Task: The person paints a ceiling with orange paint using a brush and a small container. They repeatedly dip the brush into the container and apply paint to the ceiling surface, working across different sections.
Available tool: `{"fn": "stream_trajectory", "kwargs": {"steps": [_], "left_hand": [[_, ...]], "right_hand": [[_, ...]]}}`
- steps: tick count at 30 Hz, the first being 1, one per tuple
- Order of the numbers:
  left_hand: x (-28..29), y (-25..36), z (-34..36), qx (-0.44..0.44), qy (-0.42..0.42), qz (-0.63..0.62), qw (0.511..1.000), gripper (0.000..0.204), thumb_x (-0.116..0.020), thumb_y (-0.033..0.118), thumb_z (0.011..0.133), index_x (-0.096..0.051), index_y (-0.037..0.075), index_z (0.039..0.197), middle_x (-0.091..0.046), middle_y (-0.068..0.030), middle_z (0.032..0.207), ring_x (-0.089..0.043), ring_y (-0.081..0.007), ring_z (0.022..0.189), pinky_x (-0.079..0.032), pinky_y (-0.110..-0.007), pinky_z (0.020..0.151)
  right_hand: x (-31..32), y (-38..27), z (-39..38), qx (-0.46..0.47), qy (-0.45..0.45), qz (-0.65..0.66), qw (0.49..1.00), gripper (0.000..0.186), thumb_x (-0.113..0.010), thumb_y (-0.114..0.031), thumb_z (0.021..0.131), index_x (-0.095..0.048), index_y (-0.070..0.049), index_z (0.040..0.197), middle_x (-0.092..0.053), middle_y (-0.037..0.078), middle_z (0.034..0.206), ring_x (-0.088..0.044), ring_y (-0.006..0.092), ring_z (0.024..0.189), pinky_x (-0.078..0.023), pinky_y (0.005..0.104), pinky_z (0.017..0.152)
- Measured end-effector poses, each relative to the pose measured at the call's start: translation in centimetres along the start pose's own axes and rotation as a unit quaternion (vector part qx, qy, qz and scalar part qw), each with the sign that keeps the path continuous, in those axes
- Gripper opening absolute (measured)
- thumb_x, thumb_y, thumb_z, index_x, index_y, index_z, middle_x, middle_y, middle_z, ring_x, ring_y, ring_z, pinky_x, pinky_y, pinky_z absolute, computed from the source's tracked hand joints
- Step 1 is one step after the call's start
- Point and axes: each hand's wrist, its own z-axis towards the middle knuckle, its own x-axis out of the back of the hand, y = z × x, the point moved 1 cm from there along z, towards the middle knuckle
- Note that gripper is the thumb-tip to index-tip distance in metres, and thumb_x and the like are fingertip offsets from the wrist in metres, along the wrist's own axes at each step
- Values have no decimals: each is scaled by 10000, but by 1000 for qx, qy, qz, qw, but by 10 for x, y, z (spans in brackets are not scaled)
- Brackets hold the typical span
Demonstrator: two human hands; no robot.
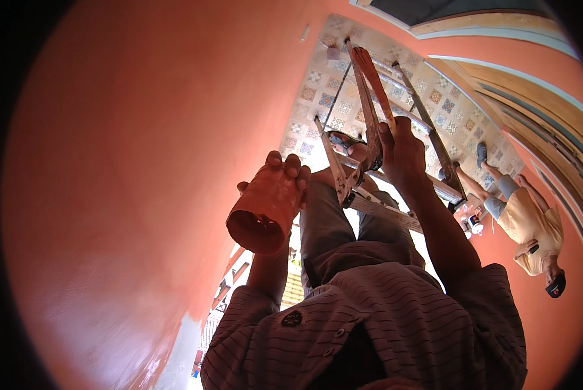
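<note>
My left hand (290,174) is wrapped round a paint-smeared orange-red cup (259,211), its dark round opening facing me. The orange wall lies close to the left of it. In my right hand (402,153) I grip the handle of a paintbrush (373,81) with flat reddish bristles raised away from my body. The brush is apart from the wall and from the cup. Below my hands a paint-spattered stepladder (428,127) stands beneath me, between my legs and the floor.
The orange wall (122,169) fills the left side, with a pale grey patch (182,341) low down. A patterned tile floor (447,104) lies below, with a small pinkish container (332,52). At right is another person (525,218) in a yellow shirt, near a white container (476,225).
</note>
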Motion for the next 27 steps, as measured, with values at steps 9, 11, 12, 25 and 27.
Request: {"fn": "stream_trajectory", "kwargs": {"steps": [9,11,12,25,27], "left_hand": [[45,34,15,30,52,27,998,669,-747,502,939,-558,67,1411,-576,-189,1288,-565,-366,1224,-639,-460,804],[58,39,10,37,49,26,998,676,-751,510,938,-558,68,1412,-577,-188,1290,-570,-365,1220,-640,-462,811],[68,42,9,39,46,27,998,684,-754,517,935,-558,68,1413,-578,-187,1290,-572,-364,1218,-640,-464,813],[172,-30,-99,-148,-70,-78,983,631,-813,338,892,-564,87,1415,-517,-113,1379,-493,-311,1330,-582,-477,958],[170,-47,-140,-187,-52,-92,977,633,-797,375,895,-570,76,1405,-522,-120,1384,-500,-308,1331,-580,-496,961]], "right_hand": [[1,-1,-3,129,-18,-33,991,286,-584,-295,1112,-508,-20,1112,-686,179,696,-695,433,595,-534,517,525],[1,1,-5,185,-5,-33,982,252,-626,-253,1086,-519,-28,1127,-676,168,713,-696,436,617,-536,517,535],[2,3,-6,222,6,-43,974,244,-638,-238,1078,-521,-31,1131,-675,171,724,-699,436,629,-538,517,540],[-6,13,-1,334,72,-100,934,271,-601,-252,1100,-534,8,1143,-650,264,822,-630,447,726,-480,502,672],[-6,15,-2,378,64,-71,921,281,-588,-258,1104,-551,10,1178,-644,265,851,-624,432,763,-487,498,726]]}}
